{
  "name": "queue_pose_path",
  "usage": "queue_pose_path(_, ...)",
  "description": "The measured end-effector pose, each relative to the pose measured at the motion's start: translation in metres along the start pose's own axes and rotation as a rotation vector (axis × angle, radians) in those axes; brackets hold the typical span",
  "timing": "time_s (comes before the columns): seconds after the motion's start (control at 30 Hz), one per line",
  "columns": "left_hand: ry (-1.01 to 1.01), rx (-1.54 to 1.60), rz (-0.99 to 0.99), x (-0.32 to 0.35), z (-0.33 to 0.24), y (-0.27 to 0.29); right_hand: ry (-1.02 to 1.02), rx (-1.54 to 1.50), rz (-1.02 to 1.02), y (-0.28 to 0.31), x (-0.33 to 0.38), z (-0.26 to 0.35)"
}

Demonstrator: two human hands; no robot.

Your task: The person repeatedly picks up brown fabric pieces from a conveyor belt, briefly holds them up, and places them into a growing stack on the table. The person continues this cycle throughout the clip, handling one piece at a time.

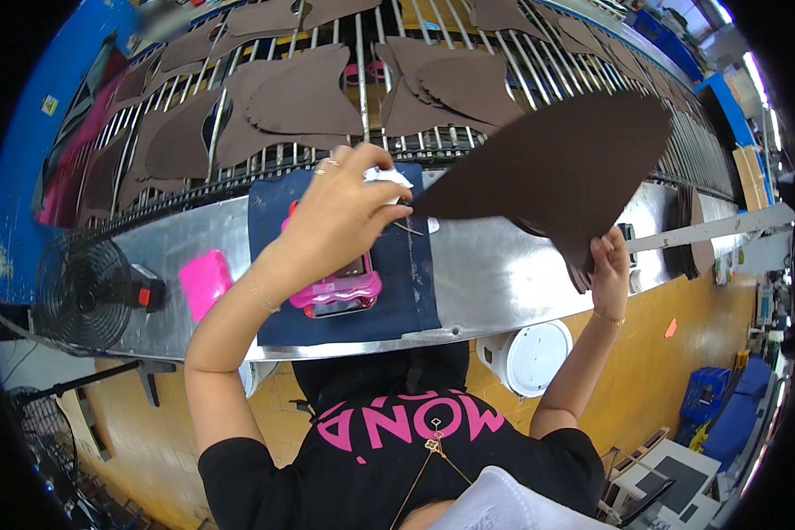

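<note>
My right hand (608, 261) grips the lower right edge of a large brown leather-like cut piece (574, 159), held up above the metal table. The piece tapers to a point on its left. Close to that point is my left hand (349, 190), closed on a small crumpled white cloth or paper (389, 179); I cannot tell whether its fingers also touch the piece. Below this hand, a pink-framed object (340, 290) with a dark middle rests on a dark blue mat (406, 305). My left forearm partly covers it.
Stacks of similar brown pieces (296, 97) lie on a rack of metal bars (362, 79) beyond the table. A pink packet (205, 283) and a black fan (81, 291) are at the left. More pieces (685, 231) hang at the right, near a pale bar (715, 231). A white bucket (539, 358) stands below.
</note>
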State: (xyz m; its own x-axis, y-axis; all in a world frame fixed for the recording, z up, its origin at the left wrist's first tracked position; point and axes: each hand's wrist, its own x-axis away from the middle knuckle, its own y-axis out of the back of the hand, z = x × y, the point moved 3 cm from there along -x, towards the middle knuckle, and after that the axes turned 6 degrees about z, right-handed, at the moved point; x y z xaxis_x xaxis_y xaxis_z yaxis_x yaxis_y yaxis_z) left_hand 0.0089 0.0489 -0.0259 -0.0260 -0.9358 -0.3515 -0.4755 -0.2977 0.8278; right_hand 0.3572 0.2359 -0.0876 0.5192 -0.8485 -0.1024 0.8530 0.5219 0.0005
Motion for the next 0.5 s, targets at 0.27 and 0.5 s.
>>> queue_pose_path(0.27,0.338,0.076,-0.138,0.032,0.032,0.042,-0.058,-0.377,-0.263,0.052,-0.142,-0.053)
queue_pose_path(0.5,0.638,0.007,-0.194,0.091,0.062,0.059,-0.096,-0.525,-0.428,0.071,-0.283,-0.144)
